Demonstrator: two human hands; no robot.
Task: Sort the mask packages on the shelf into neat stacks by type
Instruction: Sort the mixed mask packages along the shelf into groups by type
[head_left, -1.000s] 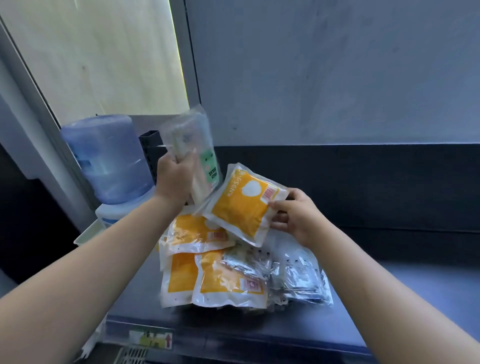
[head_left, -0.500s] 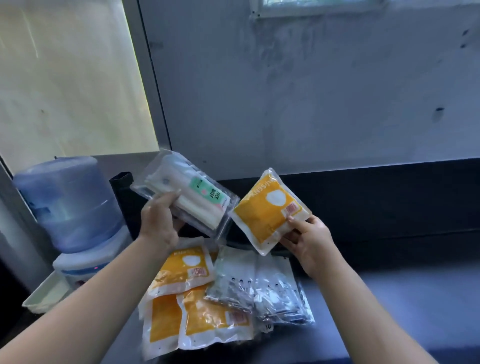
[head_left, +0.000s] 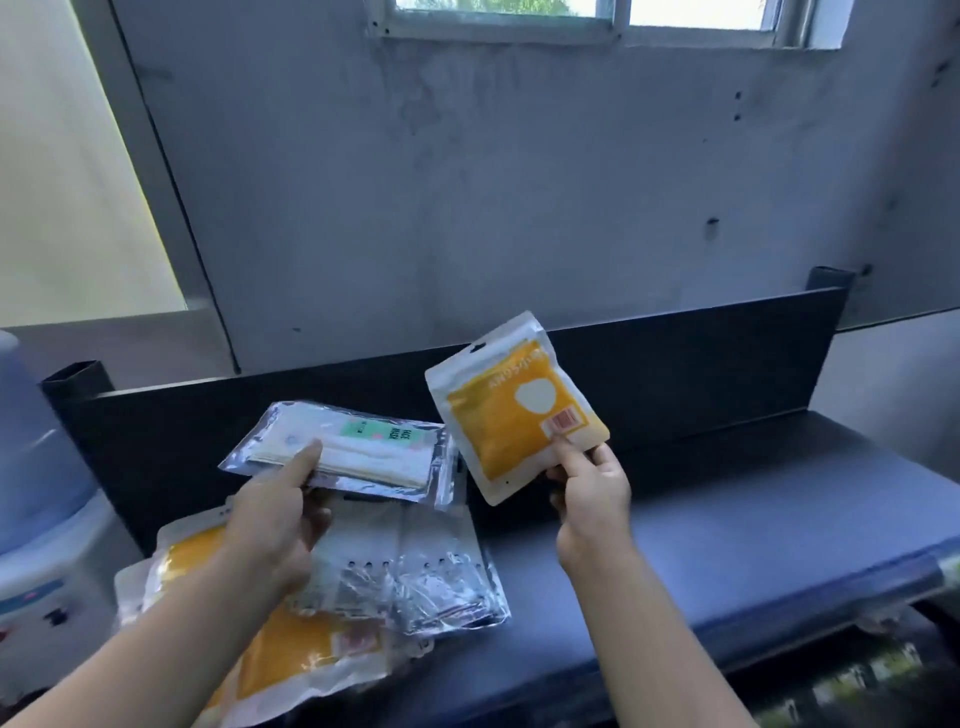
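Since the earlier frames both hands have shifted right and apart: the yellow pack has lifted away from the clear pack, and the clear pack, which stood nearly upright a second ago, now lies almost flat in the air.

The left hand grips the clear pack from its near left edge. The thumb lies straight across the top of the film, and the fingers curl underneath, so the pack is clamped between them. It holds white masks and bears a green label. The forearm reaches in from the lower left, with the wrist roughly level, and the pack hovers above the pile.

The right hand pinches the yellow pack at its lower right corner. The thumb presses on the front just below the barcode, and the other fingers are bent behind the pack. The pack stands tilted, its top leaning left, in front of the shelf's dark back panel and clear of everything else. The right forearm rises from the bottom edge, with the wrist cocked upward.

On the shelf, under and just beside the left hand, the pile lies loose: silvery clear packs overlap in the middle, with more yellow packs under them towards the front left. A water dispenser stands at the far left, off the shelf's end.
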